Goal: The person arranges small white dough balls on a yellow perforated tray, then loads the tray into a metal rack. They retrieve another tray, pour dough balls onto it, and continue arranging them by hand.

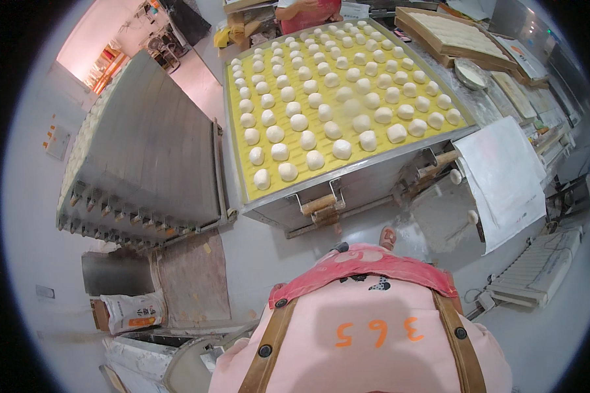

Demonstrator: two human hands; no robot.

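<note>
Neither of my hands is in view; my pink shirt, red apron (319,272) and its brown straps fill the lower middle. Before me stands a large metal tray (275,194) lined with a yellow perforated mat (295,184). Rows of round white dough balls (315,160) sit spaced apart on the mat. On the tray's near side are metal handles with wooden grips (318,205). A hazy smudge blurs part of the picture over the middle rows.
Stacked metal trays (162,132) stand at left, dough along their far side. Behind the tray is another person (307,17), partly cut off. At right, a worktable bears a wooden tray of dough (455,37) and a bowl of white powder (472,74); a white sack (504,182) hangs from its edge.
</note>
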